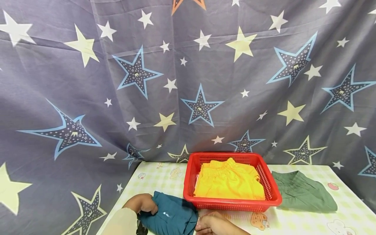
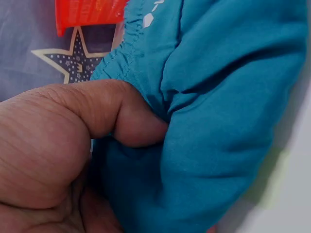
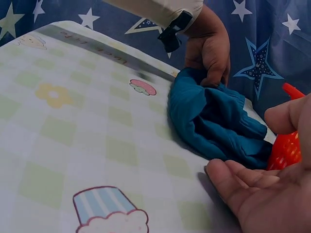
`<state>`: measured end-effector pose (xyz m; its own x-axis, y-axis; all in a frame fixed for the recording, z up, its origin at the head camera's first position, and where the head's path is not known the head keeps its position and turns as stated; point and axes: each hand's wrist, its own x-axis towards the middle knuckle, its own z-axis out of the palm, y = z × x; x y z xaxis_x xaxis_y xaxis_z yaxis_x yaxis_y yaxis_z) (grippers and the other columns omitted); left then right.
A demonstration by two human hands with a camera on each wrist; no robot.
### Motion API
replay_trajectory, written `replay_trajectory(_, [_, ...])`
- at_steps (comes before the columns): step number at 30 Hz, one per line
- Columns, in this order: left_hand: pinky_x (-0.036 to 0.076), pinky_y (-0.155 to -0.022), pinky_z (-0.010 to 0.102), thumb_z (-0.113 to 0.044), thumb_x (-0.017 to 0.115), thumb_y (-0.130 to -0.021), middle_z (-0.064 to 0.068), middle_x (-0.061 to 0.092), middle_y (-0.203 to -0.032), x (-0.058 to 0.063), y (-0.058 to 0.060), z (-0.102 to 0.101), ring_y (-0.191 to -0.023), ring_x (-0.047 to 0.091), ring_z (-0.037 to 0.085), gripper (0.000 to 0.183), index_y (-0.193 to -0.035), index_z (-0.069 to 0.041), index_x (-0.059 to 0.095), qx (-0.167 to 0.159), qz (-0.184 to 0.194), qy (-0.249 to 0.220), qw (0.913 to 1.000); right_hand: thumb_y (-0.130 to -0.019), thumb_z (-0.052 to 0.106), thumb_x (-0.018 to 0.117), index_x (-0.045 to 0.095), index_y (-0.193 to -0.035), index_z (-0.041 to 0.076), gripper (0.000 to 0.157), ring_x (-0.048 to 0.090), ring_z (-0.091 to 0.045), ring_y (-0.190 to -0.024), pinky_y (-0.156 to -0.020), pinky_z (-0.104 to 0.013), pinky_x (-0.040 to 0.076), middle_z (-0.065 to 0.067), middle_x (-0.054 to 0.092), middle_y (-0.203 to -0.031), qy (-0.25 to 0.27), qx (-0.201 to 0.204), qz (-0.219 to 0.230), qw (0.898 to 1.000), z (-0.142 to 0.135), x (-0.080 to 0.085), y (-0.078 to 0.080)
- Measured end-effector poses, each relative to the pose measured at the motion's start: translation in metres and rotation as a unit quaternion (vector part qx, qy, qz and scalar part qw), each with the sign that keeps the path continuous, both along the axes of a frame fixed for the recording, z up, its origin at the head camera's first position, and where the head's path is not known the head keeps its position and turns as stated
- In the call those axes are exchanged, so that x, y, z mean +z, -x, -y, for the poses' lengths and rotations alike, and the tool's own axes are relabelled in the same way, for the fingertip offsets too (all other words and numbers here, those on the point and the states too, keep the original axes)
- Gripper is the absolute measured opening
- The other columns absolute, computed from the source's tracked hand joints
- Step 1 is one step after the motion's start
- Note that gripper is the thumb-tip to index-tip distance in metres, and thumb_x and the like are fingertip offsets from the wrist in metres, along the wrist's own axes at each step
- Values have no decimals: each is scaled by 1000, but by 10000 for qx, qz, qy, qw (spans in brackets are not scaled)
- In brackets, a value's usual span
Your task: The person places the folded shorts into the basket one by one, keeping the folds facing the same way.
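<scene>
Teal shorts [image 1: 173, 213] with a small white print lie folded at the front left of the table. My left hand [image 1: 143, 203] grips their left side. In the left wrist view its thumb [image 2: 138, 119] presses into the cloth beside the gathered waistband, while the fingers are hidden beneath. At the other end of the shorts is my right hand [image 1: 212, 223]. Seen from the right wrist, that hand [image 3: 267, 187] has its thumb spread from the fingers, the fingertips right at the edge of the cloth and nothing between them.
Just behind the hands stands a red plastic basket [image 1: 232, 205] with yellow shorts [image 1: 229, 182] in it. Folded green shorts [image 1: 305, 192] lie to its right. A checked, printed cloth [image 1: 164, 176] covers the table, and a grey star curtain [image 1: 188, 140] hangs along the back.
</scene>
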<state>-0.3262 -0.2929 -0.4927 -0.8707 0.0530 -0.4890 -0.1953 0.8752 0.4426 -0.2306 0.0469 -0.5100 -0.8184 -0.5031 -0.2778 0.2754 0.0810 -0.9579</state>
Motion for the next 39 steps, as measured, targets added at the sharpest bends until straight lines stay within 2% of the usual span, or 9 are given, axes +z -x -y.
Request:
replay_trajectory(3, [54, -81, 56, -14, 74, -76, 27, 59, -126, -23, 13, 8, -106, 60, 40, 68, -136, 10, 54, -36, 99, -49, 9999, -98, 15, 56, 66, -111, -12, 31, 72, -30, -99, -89, -42, 57, -22, 73, -105, -58, 25, 206, 9998, 0, 2, 2])
replay_trajectory(5, [55, -78, 55, -15, 75, -75, 26, 59, -125, -28, 15, 8, -104, 60, 39, 70, -137, 9, 54, -17, 129, -102, 9999, -100, 21, 60, 63, -115, -10, 34, 72, -29, -97, -89, -41, 57, -21, 73, -105, -73, 27, 410, 9991, -1, 1, 5])
replay_trajectory(11, [55, -77, 56, -5, 70, -71, 22, 62, -112, 10, -25, -26, -93, 61, 37, 53, -122, 9, 61, 224, 76, -562, 9981, -100, 38, 65, 56, -118, -10, 52, 67, -27, -93, -90, -43, 55, -15, 69, -102, -523, -139, 648, 9964, -1, 4, 1])
replay_trajectory(15, [55, -79, 54, -10, 74, -71, 21, 62, -106, 12, -29, -34, -91, 59, 37, 45, -111, 9, 62, 27, 146, -698, 9974, -98, 43, 68, 60, -110, -13, 58, 68, -28, -90, -88, -47, 55, -13, 69, -94, -910, -194, 348, 9951, -1, 7, -6])
replay_trajectory(19, [54, -83, 60, -15, 78, -74, 22, 62, -109, 17, -35, -45, -99, 62, 41, 50, -114, 10, 61, 291, 135, -979, 9947, -93, 38, 75, 63, -79, 5, 38, 59, -15, -62, -64, -37, 53, -1, 57, -67, -1164, -438, -152, 9921, -1, 8, -9])
replay_trajectory(23, [50, -88, 65, -24, 78, -83, 28, 60, -119, 19, -37, -53, -111, 59, 48, 61, -126, 14, 56, 576, 199, -1250, 9903, -89, 26, 76, 49, -63, 20, 38, 38, -8, -48, -48, -27, 35, 6, 37, -54, -1450, -590, -562, 9861, -4, 7, -10])
replay_trajectory(25, [51, -89, 63, -27, 75, -88, 27, 60, -119, 19, -37, -55, -110, 59, 45, 61, -127, 15, 56, 623, 191, -1425, 9876, -87, 22, 75, 48, -63, 20, 36, 38, -6, -49, -49, -24, 33, 7, 37, -55, -1512, -644, -631, 9844, -7, 6, -9])
replay_trajectory(31, [56, -75, 49, -21, 70, -86, 15, 58, -90, 19, -41, -55, -79, 58, 29, 37, -108, 7, 63, 871, -21, -1921, 9775, -88, 20, 74, 42, -63, 21, 41, 39, -8, -51, -52, -26, 34, 6, 35, -55, -1598, -704, -591, 9829, -22, 3, -8])
replay_trajectory(39, [58, -74, 56, -15, 78, -82, 19, 64, -98, 21, -52, -70, -93, 68, 36, 38, -104, 10, 61, 677, -41, -1935, 9788, -90, 21, 74, 61, -76, 11, 22, 45, -8, -55, -54, -25, 39, 5, 46, -61, -1337, -566, -574, 9877, -47, 6, -12])
